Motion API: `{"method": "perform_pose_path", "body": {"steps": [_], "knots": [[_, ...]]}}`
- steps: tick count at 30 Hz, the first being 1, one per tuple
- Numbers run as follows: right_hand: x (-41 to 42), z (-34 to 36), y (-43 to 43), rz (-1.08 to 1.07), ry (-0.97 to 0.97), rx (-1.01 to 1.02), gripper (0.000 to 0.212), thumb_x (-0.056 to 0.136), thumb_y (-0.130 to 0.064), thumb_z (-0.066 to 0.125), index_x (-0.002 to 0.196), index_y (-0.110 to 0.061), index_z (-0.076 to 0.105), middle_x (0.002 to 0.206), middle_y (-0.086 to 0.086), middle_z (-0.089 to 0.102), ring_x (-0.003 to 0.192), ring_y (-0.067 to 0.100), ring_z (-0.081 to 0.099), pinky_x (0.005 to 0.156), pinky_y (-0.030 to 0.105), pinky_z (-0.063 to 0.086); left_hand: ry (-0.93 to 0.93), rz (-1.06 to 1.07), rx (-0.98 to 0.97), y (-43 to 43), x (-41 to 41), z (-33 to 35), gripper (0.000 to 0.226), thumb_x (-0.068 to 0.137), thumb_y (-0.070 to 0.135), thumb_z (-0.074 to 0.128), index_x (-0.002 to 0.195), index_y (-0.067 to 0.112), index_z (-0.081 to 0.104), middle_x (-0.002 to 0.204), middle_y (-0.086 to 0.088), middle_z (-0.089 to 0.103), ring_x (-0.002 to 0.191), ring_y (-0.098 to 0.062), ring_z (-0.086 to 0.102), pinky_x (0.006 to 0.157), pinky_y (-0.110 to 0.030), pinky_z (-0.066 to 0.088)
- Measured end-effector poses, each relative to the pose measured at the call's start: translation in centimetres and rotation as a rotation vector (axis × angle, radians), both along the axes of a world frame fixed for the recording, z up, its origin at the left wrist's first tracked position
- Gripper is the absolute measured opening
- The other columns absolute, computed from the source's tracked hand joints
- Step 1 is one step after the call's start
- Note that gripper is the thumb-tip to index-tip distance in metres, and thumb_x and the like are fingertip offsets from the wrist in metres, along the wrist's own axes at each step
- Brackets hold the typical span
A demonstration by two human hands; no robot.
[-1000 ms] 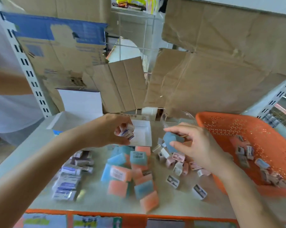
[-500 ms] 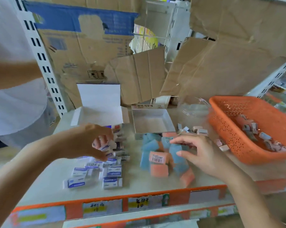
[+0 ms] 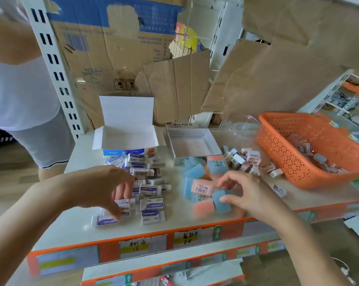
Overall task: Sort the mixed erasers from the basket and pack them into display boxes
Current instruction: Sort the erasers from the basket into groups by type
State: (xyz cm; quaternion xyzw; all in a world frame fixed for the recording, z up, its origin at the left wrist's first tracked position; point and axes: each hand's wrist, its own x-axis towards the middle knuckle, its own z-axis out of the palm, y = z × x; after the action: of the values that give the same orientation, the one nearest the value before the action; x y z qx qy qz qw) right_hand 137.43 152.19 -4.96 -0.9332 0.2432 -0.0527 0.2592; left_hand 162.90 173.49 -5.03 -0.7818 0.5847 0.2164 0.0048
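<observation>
On the pale shelf (image 3: 75, 221) in the lower middle of the frame, the left hand (image 3: 100, 188) reaches into the pile of white erasers (image 3: 151, 205) marked ERASER. Its grip is curled, with fingers and thumb closed round a few of them at the near left edge of the pile. To the right, the right hand (image 3: 248, 193) hangs over the heap of blue and pink erasers (image 3: 202, 187), fingers bent and thumb tip touching a blue eraser (image 3: 220, 200). Blur hides whether that grip pinches the block or only rests on it. Behind the white pile stands an open display box (image 3: 125, 139) with its lid raised and nothing visible inside. Just right of it is a shallow white box (image 3: 193, 145), also bare inside. A cluster of small erasers (image 3: 244, 159) lies between the blue and pink heap and the orange basket (image 3: 277, 153) at the right of the frame. More small erasers sit in the basket's far corner. A clear plastic tub (image 3: 242, 124) sits behind the basket's left rim. Torn cardboard (image 3: 174, 85) fills the upper frame, and a person in a white shirt (image 3: 19, 89) stands at the left edge.
</observation>
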Motion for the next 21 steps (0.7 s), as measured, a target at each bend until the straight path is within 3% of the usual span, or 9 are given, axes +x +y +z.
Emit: {"method": "perform_pose_path", "body": {"steps": [3, 7, 13, 17, 21], "knots": [[-0.2, -0.1, 0.1, -0.022, 0.015, -0.066, 0.030, 0.071, -0.024, 0.078, 0.068, -0.039, 0.052, 0.093, -0.019, 0.063, 0.085, -0.009, 0.051, 0.071, 0.006, 0.035, 0.065, 0.000, 0.033, -0.1, -0.1, -0.1, 0.043, 0.068, 0.054, 0.074, 0.105, 0.034, 0.060, 0.095, 0.017, 0.062, 0.085, 0.002, 0.057, 0.069, -0.008, 0.043], [-0.2, -0.4, 0.4, 0.004, 0.046, -0.130, 0.030, 0.070, -0.029, 0.078, 0.067, -0.038, 0.050, 0.085, -0.019, 0.053, 0.083, -0.005, 0.049, 0.069, 0.014, 0.036, 0.070, 0.034, -0.040, 0.1, -0.1, -0.4, 0.036, 0.069, 0.049, 0.075, 0.098, 0.032, 0.062, 0.091, 0.014, 0.062, 0.084, -0.002, 0.057, 0.065, -0.009, 0.041], [-1.0, 0.4, -0.4, -0.038, -0.066, -0.092, 0.016, 0.071, -0.032, 0.077, 0.081, -0.032, 0.063, 0.087, -0.017, 0.060, 0.085, -0.003, 0.055, 0.073, 0.019, 0.045, 0.013, 0.004, -0.079, 0.1, -1.0, 1.4, 0.035, 0.062, 0.061, 0.065, 0.086, 0.043, 0.047, 0.087, 0.021, 0.053, 0.081, 0.003, 0.053, 0.065, -0.008, 0.040], [-2.1, 1.7, -2.5, -0.083, -0.120, -0.156, 0.018, 0.079, -0.030, 0.070, 0.096, -0.028, 0.066, 0.093, -0.016, 0.061, 0.089, 0.002, 0.057, 0.076, 0.026, 0.046, -0.024, 0.022, -0.309, -1.8, -2.2, 3.1, 0.020, 0.075, 0.053, 0.059, 0.088, 0.043, 0.048, 0.088, 0.020, 0.058, 0.077, 0.007, 0.056, 0.066, -0.006, 0.044], [-4.0, 3.1, -5.0, -0.157, -0.137, -0.238, 0.025, 0.082, -0.027, 0.067, 0.107, -0.026, 0.064, 0.102, -0.014, 0.061, 0.092, 0.009, 0.060, 0.080, 0.031, 0.047, -0.071, 0.036, -0.512, -5.9, -4.0, 4.1, 0.030, 0.080, 0.048, 0.059, 0.107, 0.038, 0.053, 0.097, 0.022, 0.054, 0.083, 0.004, 0.054, 0.072, -0.012, 0.043]]}}
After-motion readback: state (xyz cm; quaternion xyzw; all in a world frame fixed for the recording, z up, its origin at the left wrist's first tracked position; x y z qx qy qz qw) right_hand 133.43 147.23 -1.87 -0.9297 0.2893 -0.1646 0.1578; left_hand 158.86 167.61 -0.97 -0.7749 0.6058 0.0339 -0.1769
